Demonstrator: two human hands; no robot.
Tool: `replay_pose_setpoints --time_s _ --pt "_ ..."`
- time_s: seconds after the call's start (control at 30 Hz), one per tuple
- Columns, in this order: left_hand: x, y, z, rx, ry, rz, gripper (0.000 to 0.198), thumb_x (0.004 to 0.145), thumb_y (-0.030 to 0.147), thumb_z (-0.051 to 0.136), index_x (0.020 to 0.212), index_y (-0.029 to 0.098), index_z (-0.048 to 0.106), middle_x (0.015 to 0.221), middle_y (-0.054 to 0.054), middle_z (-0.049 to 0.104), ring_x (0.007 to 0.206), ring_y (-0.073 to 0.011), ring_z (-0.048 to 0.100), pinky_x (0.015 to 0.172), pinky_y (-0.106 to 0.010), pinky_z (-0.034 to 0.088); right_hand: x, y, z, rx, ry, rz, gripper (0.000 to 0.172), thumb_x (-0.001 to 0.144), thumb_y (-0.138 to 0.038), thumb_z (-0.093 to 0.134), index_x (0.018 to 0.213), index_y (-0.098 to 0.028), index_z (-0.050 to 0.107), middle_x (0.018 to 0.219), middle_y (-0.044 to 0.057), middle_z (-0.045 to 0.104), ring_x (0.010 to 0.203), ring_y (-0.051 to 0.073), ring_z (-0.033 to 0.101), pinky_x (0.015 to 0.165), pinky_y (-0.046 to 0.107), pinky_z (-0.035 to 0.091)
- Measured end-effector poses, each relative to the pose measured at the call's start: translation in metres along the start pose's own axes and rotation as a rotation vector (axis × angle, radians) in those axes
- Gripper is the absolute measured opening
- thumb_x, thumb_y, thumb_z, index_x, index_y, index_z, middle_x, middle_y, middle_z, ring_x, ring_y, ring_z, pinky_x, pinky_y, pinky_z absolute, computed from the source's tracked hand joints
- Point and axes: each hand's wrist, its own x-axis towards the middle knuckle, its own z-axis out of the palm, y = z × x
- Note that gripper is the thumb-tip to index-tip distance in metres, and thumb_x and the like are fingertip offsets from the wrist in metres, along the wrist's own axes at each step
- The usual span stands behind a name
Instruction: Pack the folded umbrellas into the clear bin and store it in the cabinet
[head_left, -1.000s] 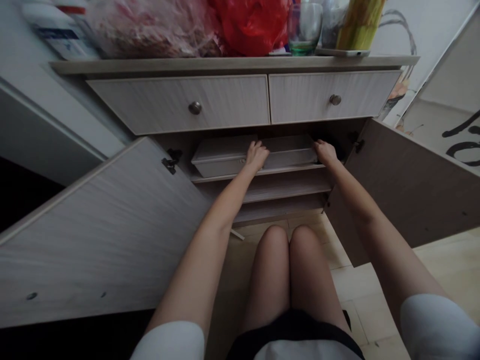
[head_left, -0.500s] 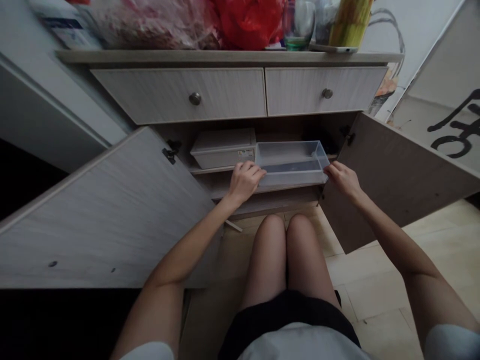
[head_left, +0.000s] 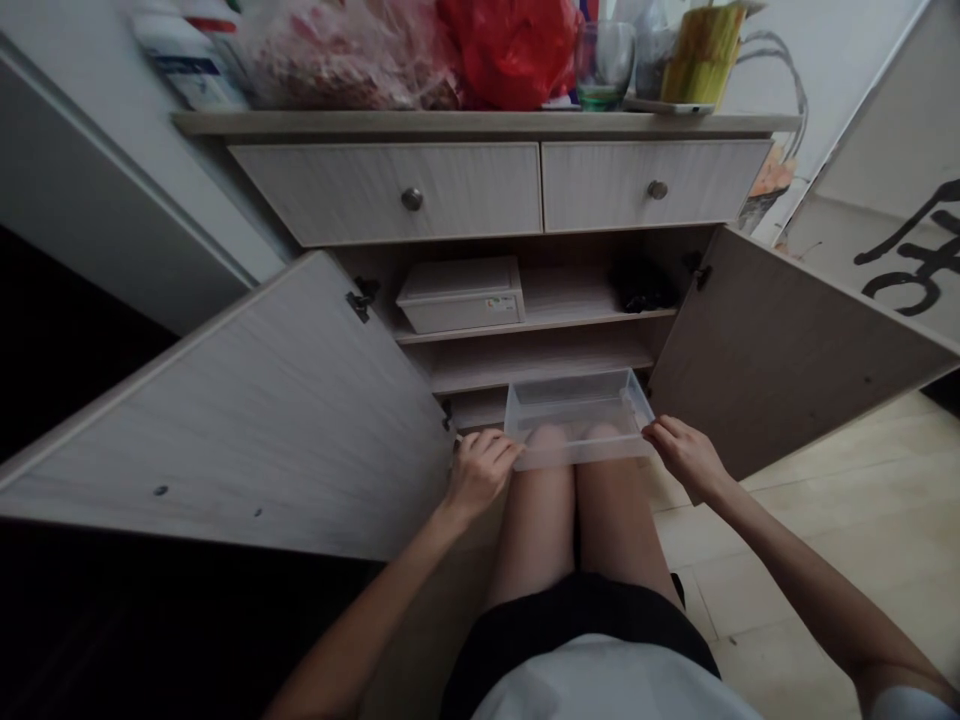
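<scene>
A clear plastic bin (head_left: 577, 400), with nothing visible inside, is held over my knees in front of the cabinet. My left hand (head_left: 484, 468) pinches its near left corner. At the near right corner my right hand (head_left: 684, 450) grips the rim. My knees show through the bin's see-through bottom. Behind it, on the upper shelf (head_left: 562, 292), a white lidded storage box (head_left: 461, 295) with a small label stands at the left. A black bundle (head_left: 643, 286) lies on the same shelf at the right; its kind is unclear.
Both cabinet doors, the left one (head_left: 247, 420) and the right one (head_left: 810, 350), stand wide apart beside my arms. Two drawers with knobs (head_left: 412, 199) are closed above. Bottles (head_left: 187, 60), a red plastic bag (head_left: 517, 50) and a glass (head_left: 604, 65) crowd the cabinet top.
The bin has come out from the upper shelf, toward me and down over my knees, with both hands on it. The black bundle and the shelf behind now show more fully.
</scene>
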Motion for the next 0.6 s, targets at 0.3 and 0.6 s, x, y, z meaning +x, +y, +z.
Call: replay_pose_setpoints --time_s 0.3,0.6 --pt "-0.024 -0.012 0.036 -0.453 0.131 -0.397 0.030 0.096 0.045 0.055 0.096 0.026 0.078 0.093 -0.009 0.071 0.097 -0.0244 0.064 0.089 -0.042 0.048 0.005 -0.002 -0.001 -0.028 -0.048 -0.070 0.023 0.098 -0.009 0.048 0.093 -0.020 0.068 0.090 0.005 0.068 0.084 0.017 0.064 0.067 0.024 0.045" --pt "-0.006 -0.018 0.064 -1.325 -0.047 -1.242 0.070 0.089 0.064 0.055 0.147 0.027 0.051 0.158 -0.009 0.044 0.149 -0.0290 0.037 0.121 -0.047 0.030 0.012 -0.003 -0.012 -0.058 -0.216 -0.057 0.021 0.096 -0.009 0.051 0.096 -0.020 0.069 0.093 0.005 0.069 0.086 0.017 0.067 0.066 0.025 0.045"
